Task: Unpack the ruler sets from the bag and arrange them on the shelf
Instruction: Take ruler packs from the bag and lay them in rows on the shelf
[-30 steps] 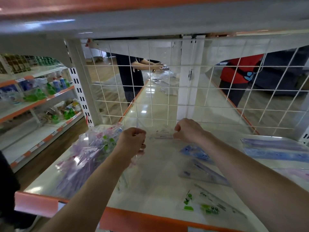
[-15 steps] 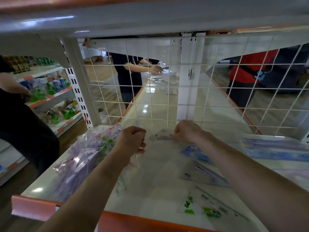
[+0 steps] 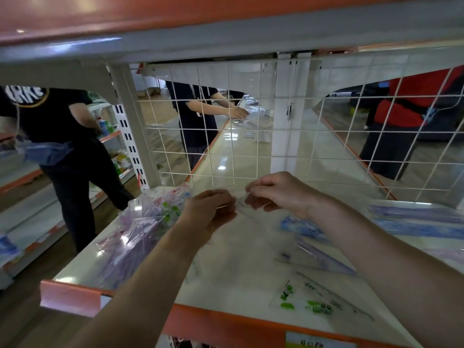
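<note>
Change noted: the left hand (image 3: pixel 211 212) and right hand (image 3: pixel 273 194) have closed the gap between them; half a second ago they stood apart with a clear strip visible between, and now the knuckles are near touching. A person in black (image 3: pixel 62 136) has also stepped fully into view in the aisle at left; no bearing on the work.

Assessment: the hands appear to be working the mouth of a clear packet (image 3: pixel 239 200), either opening it or drawing the contents out; what is inside is too transparent to confirm. Unpacking is judged part done.

Location of task items: the clear packet is held above the rear of the shelf (image 3: pixel 238 272), just in front of the wire mesh panel (image 3: pixel 226 146); a pile of ruler sets (image 3: pixel 140 229) lies at the left of the shelf; a blue set (image 3: pixel 301 228), a purple set (image 3: pixel 313 254) and a green-printed set (image 3: pixel 316 301) lie flat to the right, apart from one another.

Hand pose: both forearms reach forward, wrists level; both hands have fingers curled, each pinching the packet's plastic between thumb and fingertips; backs of hands face the camera.
</note>
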`<control>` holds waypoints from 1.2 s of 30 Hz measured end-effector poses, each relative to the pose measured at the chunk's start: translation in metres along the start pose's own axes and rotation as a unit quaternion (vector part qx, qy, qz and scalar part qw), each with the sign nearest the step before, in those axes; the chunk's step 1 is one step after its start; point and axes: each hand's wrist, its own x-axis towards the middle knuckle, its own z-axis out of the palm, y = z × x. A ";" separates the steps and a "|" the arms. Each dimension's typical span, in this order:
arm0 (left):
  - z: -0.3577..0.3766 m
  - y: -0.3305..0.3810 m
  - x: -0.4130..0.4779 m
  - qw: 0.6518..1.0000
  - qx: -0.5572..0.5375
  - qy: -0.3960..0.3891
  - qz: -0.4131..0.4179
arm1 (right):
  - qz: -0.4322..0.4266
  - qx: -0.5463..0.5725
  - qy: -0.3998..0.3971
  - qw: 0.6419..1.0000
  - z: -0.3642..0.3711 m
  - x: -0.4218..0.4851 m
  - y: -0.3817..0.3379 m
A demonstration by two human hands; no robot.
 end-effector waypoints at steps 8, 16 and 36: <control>0.004 -0.008 -0.014 0.997 0.063 0.026 0.030 | -0.015 -0.016 0.121 0.992 0.000 -0.009 0.000; 0.019 -0.020 -0.027 0.951 0.288 -0.017 0.110 | -0.045 -0.030 0.066 0.996 0.010 -0.021 -0.009; 0.004 -0.005 -0.020 0.982 0.186 -0.029 0.006 | -0.160 -0.469 0.091 0.864 0.001 -0.027 0.005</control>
